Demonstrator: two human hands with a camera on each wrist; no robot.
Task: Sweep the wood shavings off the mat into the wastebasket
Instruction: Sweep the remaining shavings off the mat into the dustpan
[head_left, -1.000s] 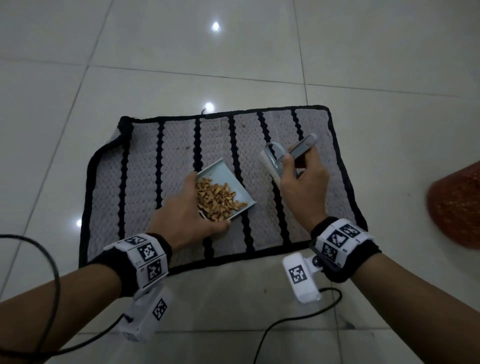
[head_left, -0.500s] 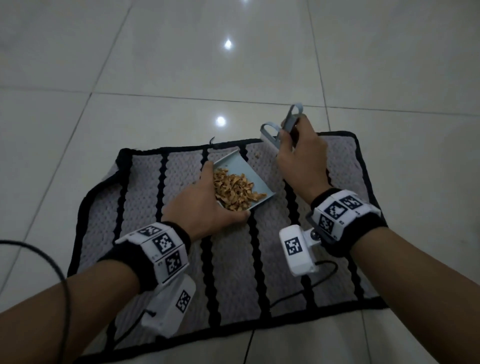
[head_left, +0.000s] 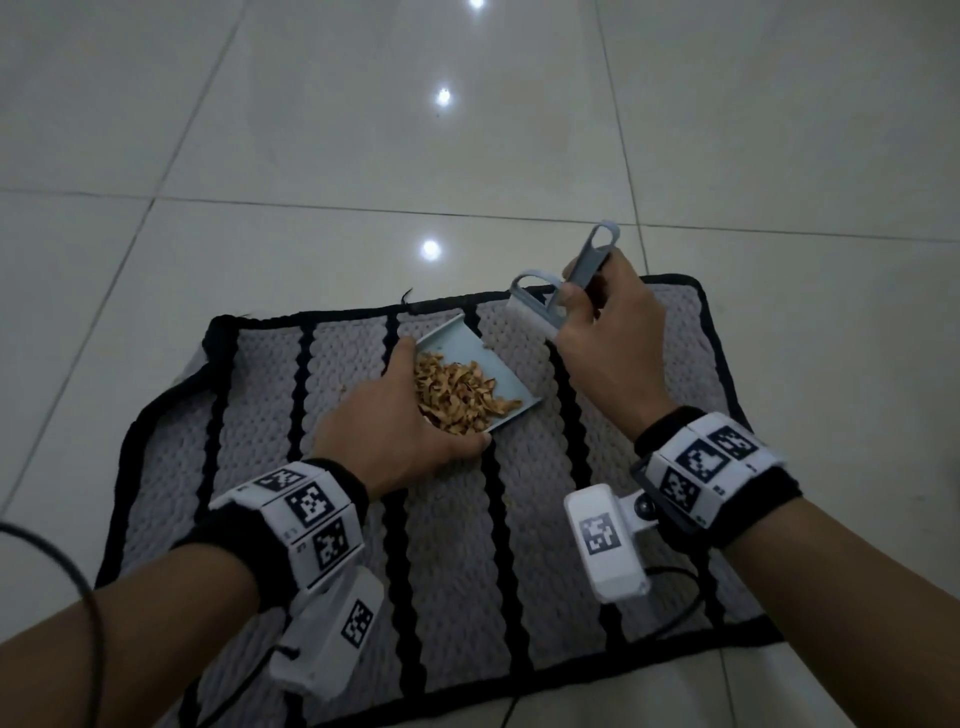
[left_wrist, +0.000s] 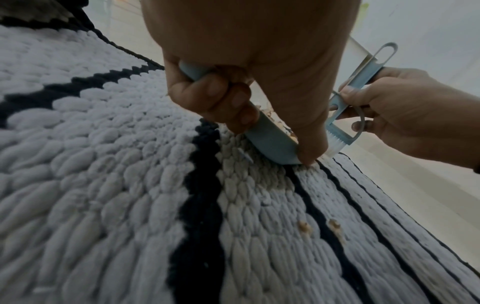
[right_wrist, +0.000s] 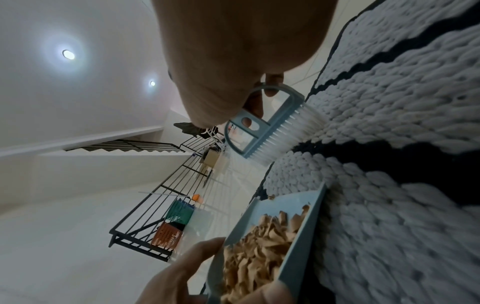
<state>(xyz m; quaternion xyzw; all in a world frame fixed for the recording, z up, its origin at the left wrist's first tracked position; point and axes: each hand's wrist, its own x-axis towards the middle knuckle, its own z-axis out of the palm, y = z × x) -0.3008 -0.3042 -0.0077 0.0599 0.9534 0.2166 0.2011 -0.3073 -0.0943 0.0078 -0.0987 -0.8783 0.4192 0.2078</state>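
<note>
A grey mat (head_left: 441, 530) with black stripes lies on the tiled floor. My left hand (head_left: 400, 415) grips a small pale blue dustpan (head_left: 488, 369) resting on the mat, filled with brown wood shavings (head_left: 462, 395). My right hand (head_left: 608, 322) holds a small blue brush (head_left: 540, 301) by its handle, bristles (right_wrist: 288, 133) touching the mat near its far edge, just beyond the dustpan (right_wrist: 275, 209). A couple of stray shavings (left_wrist: 305, 226) lie on the mat (left_wrist: 103, 185) behind the left hand (left_wrist: 233, 98). The wastebasket is not in view.
Pale floor tiles (head_left: 363, 130) surround the mat. Cables (head_left: 93, 623) trail from my wrist cameras across the mat's near edge. In the right wrist view, a black metal rack (right_wrist: 161, 201) with green and orange baskets (right_wrist: 168, 236) stands far off by a staircase.
My view has shifted forward so the mat sits lower in the picture. The right hand has carried the brush to the mat's far edge. The orange object at the right has left the view.
</note>
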